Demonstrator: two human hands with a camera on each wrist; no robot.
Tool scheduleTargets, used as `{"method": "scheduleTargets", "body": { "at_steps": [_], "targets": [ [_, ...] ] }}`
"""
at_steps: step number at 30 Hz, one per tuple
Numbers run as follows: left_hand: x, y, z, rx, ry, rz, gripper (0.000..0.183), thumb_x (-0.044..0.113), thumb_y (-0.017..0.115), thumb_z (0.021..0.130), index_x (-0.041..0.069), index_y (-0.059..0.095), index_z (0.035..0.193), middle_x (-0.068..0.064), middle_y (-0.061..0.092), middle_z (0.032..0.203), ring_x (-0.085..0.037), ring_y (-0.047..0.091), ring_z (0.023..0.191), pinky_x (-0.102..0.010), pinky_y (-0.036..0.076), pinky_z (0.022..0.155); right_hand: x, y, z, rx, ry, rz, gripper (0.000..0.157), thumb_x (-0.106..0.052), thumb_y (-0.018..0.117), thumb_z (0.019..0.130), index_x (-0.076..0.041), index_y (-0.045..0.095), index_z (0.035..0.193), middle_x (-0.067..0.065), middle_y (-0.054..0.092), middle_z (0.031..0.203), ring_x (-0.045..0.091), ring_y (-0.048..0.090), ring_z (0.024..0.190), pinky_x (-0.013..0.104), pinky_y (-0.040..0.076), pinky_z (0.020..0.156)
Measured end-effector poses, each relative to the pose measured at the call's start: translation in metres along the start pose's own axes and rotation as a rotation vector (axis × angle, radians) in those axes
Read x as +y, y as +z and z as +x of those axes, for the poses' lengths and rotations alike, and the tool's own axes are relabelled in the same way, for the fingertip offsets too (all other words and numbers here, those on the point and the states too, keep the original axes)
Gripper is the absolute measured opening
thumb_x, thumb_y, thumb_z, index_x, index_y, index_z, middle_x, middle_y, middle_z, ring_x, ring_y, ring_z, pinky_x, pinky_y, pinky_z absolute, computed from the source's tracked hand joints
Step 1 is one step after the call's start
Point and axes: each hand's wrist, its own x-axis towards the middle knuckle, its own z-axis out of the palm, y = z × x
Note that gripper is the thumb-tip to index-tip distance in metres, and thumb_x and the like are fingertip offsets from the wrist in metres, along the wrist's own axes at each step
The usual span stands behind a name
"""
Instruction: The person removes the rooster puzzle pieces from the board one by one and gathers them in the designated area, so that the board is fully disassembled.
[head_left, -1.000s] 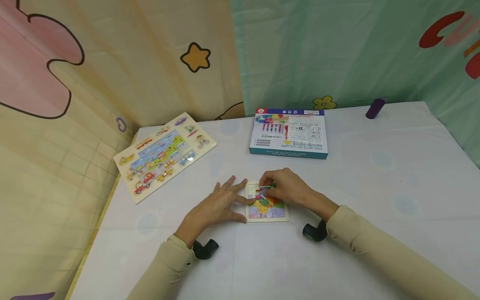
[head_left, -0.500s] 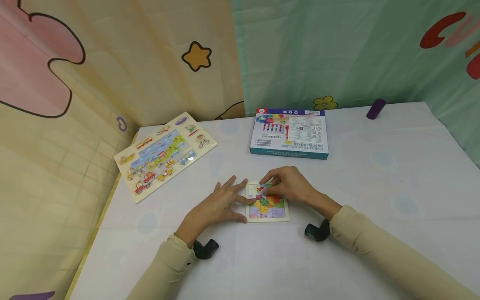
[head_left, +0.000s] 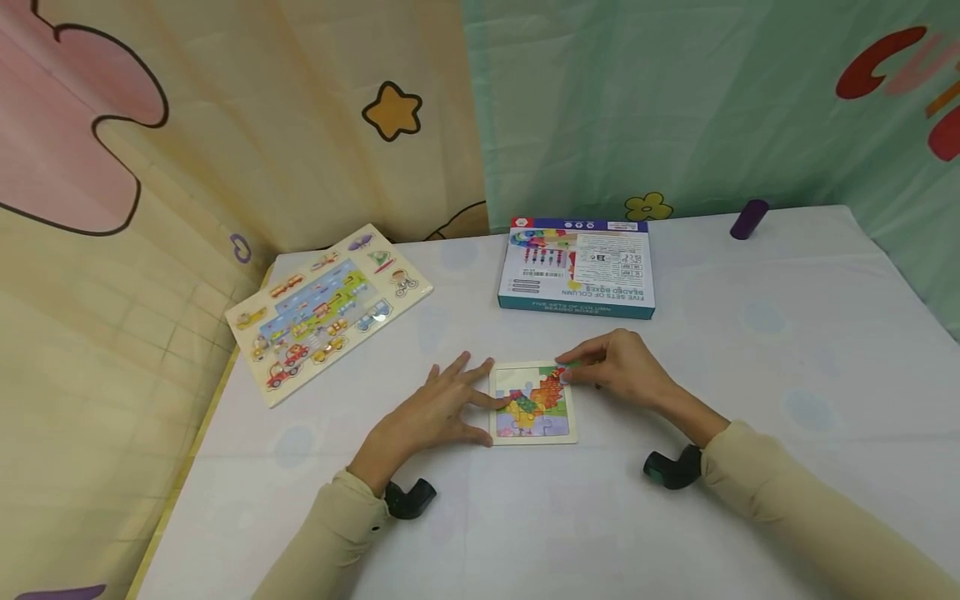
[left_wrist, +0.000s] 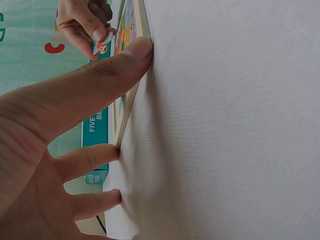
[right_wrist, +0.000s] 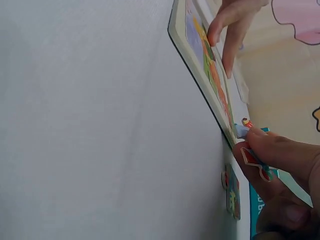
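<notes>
A small jigsaw puzzle [head_left: 532, 417] in a pale wooden frame lies on the white table, its lower and right parts filled with colourful pieces. Its upper left shows bare tray. My left hand [head_left: 435, 408] has its fingers spread along the frame's left edge, thumb tip at the lower corner and one finger over the picture. At the upper right corner, my right hand [head_left: 618, 367] pinches a colourful puzzle piece [left_wrist: 103, 44] between thumb and fingers. The right wrist view has pieced shapes both at the thumb tip and along the finger; how many pieces it holds, I cannot tell.
Close to the right hand, a loose puzzle piece [right_wrist: 232, 192] lies on the table. A vehicle puzzle board [head_left: 330, 312] sits at the back left. Behind the small puzzle is a bead-set box [head_left: 577, 271]. Far right stands a purple cylinder [head_left: 750, 219].
My right hand has moved right, from over the puzzle's upper left to its upper right corner, still pinching. The upper left tray is now uncovered. My left hand has stayed in place.
</notes>
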Motion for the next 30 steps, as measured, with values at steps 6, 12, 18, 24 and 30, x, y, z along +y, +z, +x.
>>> {"method": "scheduleTargets", "body": {
  "at_steps": [6,12,18,24,30],
  "targets": [
    [0.000,0.001,-0.001,0.006,0.002,-0.015,0.059,0.035,0.088,0.070,0.026,0.069,0.126,-0.008,0.032,0.157,-0.039,0.011,0.148,-0.071,0.012,0.109,0.013,-0.015,-0.013,0.031,0.054,-0.023,0.019,-0.019,0.079,0.084,-0.013,0.079,0.103,-0.002,0.075,0.085,0.019,0.061,0.077,0.023,0.042,0.058],
    [0.000,0.001,-0.001,0.005,0.001,-0.014,0.060,0.035,0.088,0.070,0.026,0.068,0.126,-0.007,0.032,0.158,-0.038,0.011,0.149,-0.070,0.011,0.110,0.024,-0.031,-0.025,0.071,0.092,-0.066,0.020,-0.023,0.079,0.085,-0.015,0.080,0.103,0.001,0.075,0.098,0.021,0.057,0.087,0.023,0.043,0.061],
    [0.000,0.001,-0.001,0.004,-0.009,-0.022,0.060,0.035,0.088,0.070,0.026,0.069,0.126,-0.007,0.032,0.158,-0.038,0.010,0.149,-0.070,0.010,0.110,0.031,-0.041,-0.034,0.091,0.125,-0.096,0.023,-0.026,0.079,0.084,-0.015,0.079,0.105,0.003,0.075,0.100,0.021,0.060,0.092,0.024,0.047,0.065],
    [-0.001,0.002,-0.001,0.007,-0.013,-0.025,0.059,0.035,0.088,0.069,0.026,0.069,0.125,-0.007,0.032,0.157,-0.038,0.010,0.149,-0.070,0.010,0.110,0.035,-0.046,-0.035,0.097,0.131,-0.123,0.022,-0.024,0.079,0.084,-0.015,0.080,0.103,0.005,0.075,0.100,0.021,0.056,0.091,0.024,0.042,0.061],
    [0.000,0.002,0.000,0.013,-0.009,-0.026,0.059,0.035,0.088,0.069,0.026,0.070,0.124,-0.007,0.032,0.157,-0.038,0.010,0.149,-0.070,0.010,0.110,0.032,-0.047,-0.034,0.096,0.139,-0.147,0.019,-0.022,0.079,0.083,-0.015,0.080,0.101,0.004,0.075,0.096,0.022,0.053,0.086,0.025,0.037,0.057]
  ]
}}
